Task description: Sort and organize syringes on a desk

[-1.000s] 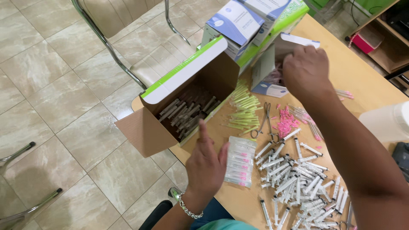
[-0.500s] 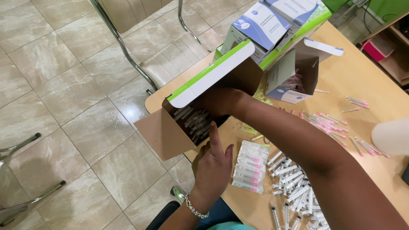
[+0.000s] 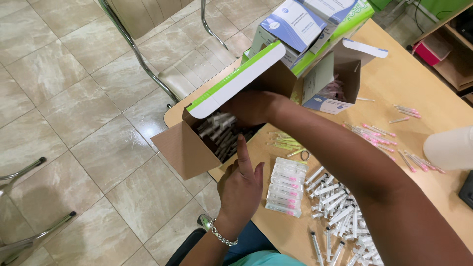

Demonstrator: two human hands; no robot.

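Since the earlier frame, right hand (image 3: 253, 106) has reached into the open brown cardboard box (image 3: 185, 148) at centre frame; its grip cannot be told. Left hand (image 3: 241, 184), open, hovers just below the clear plastic syringes (image 3: 219, 133) inside.

Brown cardboard box (image 3: 185, 148) with green-and-white flap, pink-capped needles (image 3: 379, 135), tan table (image 3: 394, 79).
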